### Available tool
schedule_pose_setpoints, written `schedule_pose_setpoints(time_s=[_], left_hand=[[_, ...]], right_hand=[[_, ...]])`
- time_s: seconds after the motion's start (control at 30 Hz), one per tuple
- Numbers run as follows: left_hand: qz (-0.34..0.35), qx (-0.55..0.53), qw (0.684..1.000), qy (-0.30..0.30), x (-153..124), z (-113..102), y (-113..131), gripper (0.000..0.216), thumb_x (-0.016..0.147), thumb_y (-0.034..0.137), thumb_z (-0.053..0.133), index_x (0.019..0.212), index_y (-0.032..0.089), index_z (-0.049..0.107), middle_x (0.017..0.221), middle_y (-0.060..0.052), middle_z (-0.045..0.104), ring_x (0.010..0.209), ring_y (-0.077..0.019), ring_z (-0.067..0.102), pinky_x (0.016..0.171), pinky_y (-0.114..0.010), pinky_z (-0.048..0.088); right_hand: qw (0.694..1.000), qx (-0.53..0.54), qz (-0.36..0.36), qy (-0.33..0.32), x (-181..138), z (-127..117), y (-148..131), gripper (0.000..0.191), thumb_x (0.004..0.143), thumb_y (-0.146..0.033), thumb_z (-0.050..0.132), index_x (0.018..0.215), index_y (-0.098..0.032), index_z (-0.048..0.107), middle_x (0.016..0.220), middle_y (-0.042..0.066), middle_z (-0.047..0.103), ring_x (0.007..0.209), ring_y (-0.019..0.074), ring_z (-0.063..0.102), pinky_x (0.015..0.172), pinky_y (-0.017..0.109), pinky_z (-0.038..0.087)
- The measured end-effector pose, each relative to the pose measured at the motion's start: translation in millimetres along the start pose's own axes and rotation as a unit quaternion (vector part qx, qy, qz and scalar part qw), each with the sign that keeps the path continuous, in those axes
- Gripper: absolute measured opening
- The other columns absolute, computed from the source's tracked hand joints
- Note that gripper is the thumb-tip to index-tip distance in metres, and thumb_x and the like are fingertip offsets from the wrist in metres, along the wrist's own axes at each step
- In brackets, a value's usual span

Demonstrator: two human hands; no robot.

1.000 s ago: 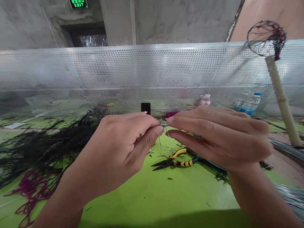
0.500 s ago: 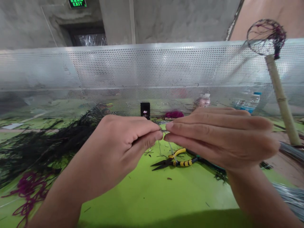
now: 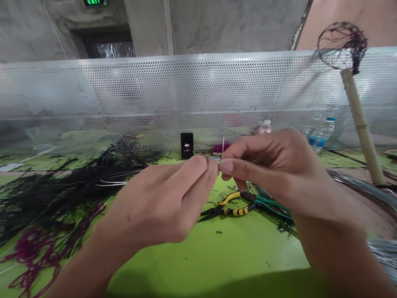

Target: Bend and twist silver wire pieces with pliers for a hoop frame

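My left hand [image 3: 164, 200] is closed, its fingers and thumb pressed together on thin metal wire. Pale wire ends [image 3: 112, 182] poke out behind it on the left. Opposite it, my right hand [image 3: 279, 174] pinches at the same spot, fingertips almost touching the left ones. Between them a short piece of wire [image 3: 223, 145] stands upright. The grip itself is mostly covered by my fingers. Below the hands, yellow-and-black long-nose pliers [image 3: 240, 211] lie with their jaws apart, beside a green-handled tool [image 3: 269, 201] partly covered by my right hand.
Black stringy material [image 3: 68, 190] and magenta cord [image 3: 34, 252] spread on the left of the green table [image 3: 186, 265]. A phone [image 3: 187, 145] stands before a perforated metal screen [image 3: 173, 91]. To the right are a water bottle [image 3: 322, 133], a bamboo post [image 3: 361, 124] and metal wires [image 3: 384, 256].
My right hand has turned from flat, straight fingers to a curled pinch. A wire end now sticks up between the hands, and wire ends show left of my left hand, which has rolled over.
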State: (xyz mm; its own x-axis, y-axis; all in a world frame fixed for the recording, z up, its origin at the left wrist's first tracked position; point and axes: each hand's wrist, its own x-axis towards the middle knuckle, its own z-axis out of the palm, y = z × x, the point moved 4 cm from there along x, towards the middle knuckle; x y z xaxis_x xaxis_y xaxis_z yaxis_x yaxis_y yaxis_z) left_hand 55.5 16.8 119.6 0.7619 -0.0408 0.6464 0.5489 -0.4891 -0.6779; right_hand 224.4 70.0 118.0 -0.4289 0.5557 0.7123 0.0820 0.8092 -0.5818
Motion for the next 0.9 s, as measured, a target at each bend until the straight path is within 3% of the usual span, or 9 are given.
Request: schedule_pose_setpoints(time_s=[0.07,0.17,0.33,0.47,0.6,0.73,0.9], left_hand=[[0.038,0.008,0.999,0.007,3,-1,4,0.018,0.098,0.004,0.050,0.099,-0.001,0.067,0.081,-0.011,0.074,0.061,-0.0191,0.071,0.048,-0.032,0.056],[0.058,0.016,0.998,0.021,5,-2,7,0.023,0.100,0.005,0.047,0.099,-0.001,0.069,0.086,-0.013,0.076,0.069,-0.0205,0.074,0.054,-0.031,0.061],[-0.008,0.002,0.999,0.039,-2,-3,-1,0.006,0.094,0.010,0.065,0.098,0.009,0.069,0.085,-0.005,0.073,0.067,-0.0179,0.073,0.057,-0.032,0.063],[-0.029,0.010,0.999,0.040,-9,-4,-5,0.012,0.095,0.013,0.065,0.106,0.019,0.067,0.098,-0.001,0.075,0.077,-0.0164,0.075,0.066,-0.029,0.065],[-0.033,0.033,0.998,0.034,-12,-7,-4,0.013,0.096,0.015,0.064,0.108,0.019,0.066,0.097,0.001,0.073,0.073,-0.0152,0.074,0.059,-0.028,0.064],[0.002,0.020,0.998,0.057,-12,-9,2,0.014,0.099,0.016,0.058,0.109,0.014,0.068,0.101,-0.004,0.072,0.078,-0.0166,0.075,0.059,-0.029,0.066],[0.067,0.088,0.991,0.069,-4,-1,7,0.010,0.094,0.011,0.067,0.089,0.011,0.076,0.091,-0.008,0.077,0.072,-0.0169,0.076,0.058,-0.026,0.069]], right_hand=[[0.997,0.048,0.049,-0.036,1,0,3,0.019,0.088,-0.032,0.080,0.075,-0.019,0.075,0.061,-0.003,0.066,0.050,0.0091,0.059,0.043,0.019,0.045],[0.995,0.063,0.059,-0.052,0,-1,2,0.021,0.090,-0.032,0.078,0.075,-0.018,0.074,0.063,-0.002,0.066,0.053,0.0090,0.060,0.045,0.018,0.046],[1.000,0.000,0.001,-0.006,-2,-1,-7,0.015,0.091,-0.029,0.076,0.080,-0.020,0.073,0.060,-0.003,0.062,0.050,0.0103,0.054,0.040,0.022,0.040],[0.992,-0.079,-0.082,0.049,-4,1,-17,0.016,0.097,-0.018,0.066,0.082,-0.022,0.071,0.063,-0.005,0.063,0.050,0.0091,0.053,0.041,0.023,0.039],[0.976,-0.154,-0.133,0.074,-8,3,-25,0.013,0.093,-0.014,0.069,0.085,-0.023,0.072,0.069,-0.006,0.068,0.054,0.0073,0.056,0.045,0.021,0.041],[0.978,-0.163,-0.095,0.091,-9,7,-29,0.019,0.093,-0.014,0.066,0.076,-0.021,0.067,0.059,-0.007,0.060,0.048,0.0057,0.049,0.041,0.020,0.034],[0.988,-0.108,0.012,0.108,-9,11,-20,0.025,0.093,-0.015,0.062,0.068,-0.019,0.064,0.054,-0.004,0.057,0.048,0.0079,0.047,0.040,0.022,0.034]])
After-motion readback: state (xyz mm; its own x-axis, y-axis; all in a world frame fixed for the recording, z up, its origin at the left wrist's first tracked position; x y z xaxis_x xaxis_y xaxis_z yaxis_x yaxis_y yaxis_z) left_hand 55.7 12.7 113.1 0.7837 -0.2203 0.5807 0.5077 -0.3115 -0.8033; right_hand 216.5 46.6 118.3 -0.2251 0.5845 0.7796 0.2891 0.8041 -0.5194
